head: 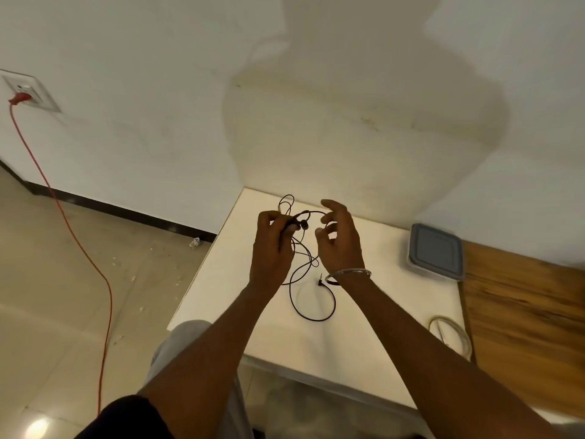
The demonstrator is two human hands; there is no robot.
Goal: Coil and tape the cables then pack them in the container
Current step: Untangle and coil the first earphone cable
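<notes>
A thin black earphone cable (311,315) hangs in loose loops from my left hand (273,245), which pinches it near the earbuds above the white table (240,280). The cable's lower loop and its plug (320,282) lie on the tabletop. My right hand (340,237) hovers beside the upper loop with fingers loosely curled, touching or nearly touching the wire; I cannot tell which. A clear container with a grey lid (435,251) sits at the table's far right. A coiled pale cable (451,335) rests at the right edge.
A wooden surface (522,312) adjoins the table on the right. A red cord (79,242) runs from a wall socket (27,91) down across the tiled floor on the left. The wall stands right behind the table.
</notes>
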